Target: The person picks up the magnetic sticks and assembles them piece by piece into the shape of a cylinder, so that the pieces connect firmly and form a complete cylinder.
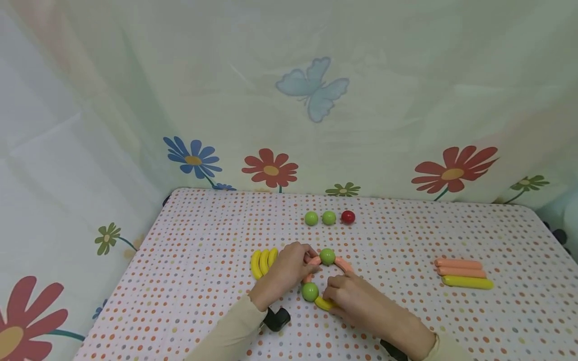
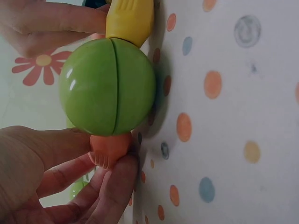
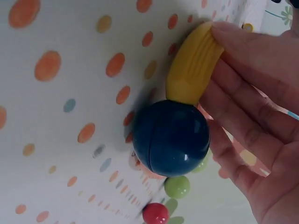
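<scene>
Green balls and curved rods lie linked in a ring on the dotted table. One green ball (image 1: 327,256) is at its far side, another green ball (image 1: 309,292) at its near left. Between these two runs an orange curved rod (image 2: 110,147), pinched by the thumb and fingers of my left hand (image 1: 288,269). My right hand (image 1: 358,302) grips a yellow curved rod (image 3: 194,65) that joins the near green ball. At that rod's other end is a blue ball (image 3: 171,138), hidden in the head view. Another orange curved rod (image 1: 344,264) runs right from the far ball.
Several yellow curved rods (image 1: 256,264) lie left of my left hand. Behind the ring, two green balls (image 1: 311,218) and a red ball (image 1: 348,217) form a row. Orange straight rods (image 1: 458,263) and a yellow straight rod (image 1: 468,282) lie to the right. A flowered curtain (image 1: 384,125) hangs behind.
</scene>
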`<control>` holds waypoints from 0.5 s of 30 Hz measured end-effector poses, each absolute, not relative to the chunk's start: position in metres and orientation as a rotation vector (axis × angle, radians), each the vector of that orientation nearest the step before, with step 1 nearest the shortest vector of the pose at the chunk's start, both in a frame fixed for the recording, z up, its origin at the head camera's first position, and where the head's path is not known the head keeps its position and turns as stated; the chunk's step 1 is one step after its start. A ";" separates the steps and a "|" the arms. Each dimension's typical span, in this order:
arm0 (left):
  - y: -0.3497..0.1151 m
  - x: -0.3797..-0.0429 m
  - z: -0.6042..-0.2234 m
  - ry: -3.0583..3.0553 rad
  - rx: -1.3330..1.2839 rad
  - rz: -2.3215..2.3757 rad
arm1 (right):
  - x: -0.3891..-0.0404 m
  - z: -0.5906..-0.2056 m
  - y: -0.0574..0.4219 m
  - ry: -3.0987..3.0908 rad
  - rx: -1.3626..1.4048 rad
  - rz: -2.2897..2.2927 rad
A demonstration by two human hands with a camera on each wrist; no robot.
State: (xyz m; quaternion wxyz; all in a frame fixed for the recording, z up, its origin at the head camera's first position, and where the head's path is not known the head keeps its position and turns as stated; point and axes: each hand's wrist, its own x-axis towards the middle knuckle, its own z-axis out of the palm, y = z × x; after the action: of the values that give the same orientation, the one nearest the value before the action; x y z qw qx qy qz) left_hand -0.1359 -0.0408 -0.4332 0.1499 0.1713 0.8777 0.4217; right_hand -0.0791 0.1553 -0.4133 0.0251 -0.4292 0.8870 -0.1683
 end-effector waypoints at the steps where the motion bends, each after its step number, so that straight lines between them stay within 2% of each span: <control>1: -0.040 -0.136 -0.433 2.525 0.493 1.206 | -0.078 -0.413 0.156 2.742 -1.313 -0.527; 7: -0.038 -0.136 -0.433 2.517 0.473 1.199 | -0.075 -0.413 0.159 2.715 -1.222 -0.611; 10: -0.039 -0.135 -0.433 2.502 0.458 1.214 | -0.078 -0.414 0.167 2.642 -1.186 -0.794; 15: -0.041 -0.136 -0.433 2.523 0.456 1.214 | -0.099 -0.406 0.213 2.632 -1.026 -1.074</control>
State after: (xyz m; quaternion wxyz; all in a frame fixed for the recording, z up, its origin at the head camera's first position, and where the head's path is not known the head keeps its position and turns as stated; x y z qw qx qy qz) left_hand -0.1360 -0.0414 -0.4331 0.1516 0.1588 0.8791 0.4231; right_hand -0.0986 0.2129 -0.4057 0.0599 -0.3389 0.8693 -0.3547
